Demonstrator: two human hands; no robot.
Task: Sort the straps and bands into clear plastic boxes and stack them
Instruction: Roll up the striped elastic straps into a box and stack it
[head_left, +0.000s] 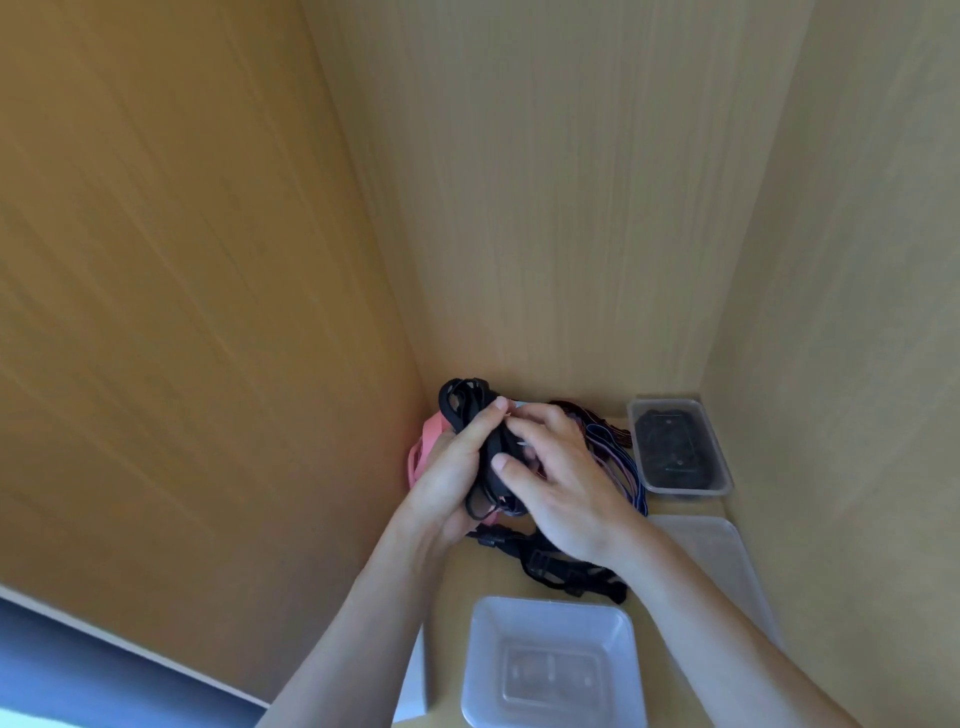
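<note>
Both hands, left (451, 470) and right (558, 480), closed on black bands (475, 415), bunched above the shelf (498, 582) for sorting; empty box (550, 660) waiting in front.

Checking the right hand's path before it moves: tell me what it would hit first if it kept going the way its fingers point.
The right hand points up-left, fingers already on the bundle of black straps gripped by the left hand. Beyond them would probably come the wooden side wall, though depth is unclear.
</note>
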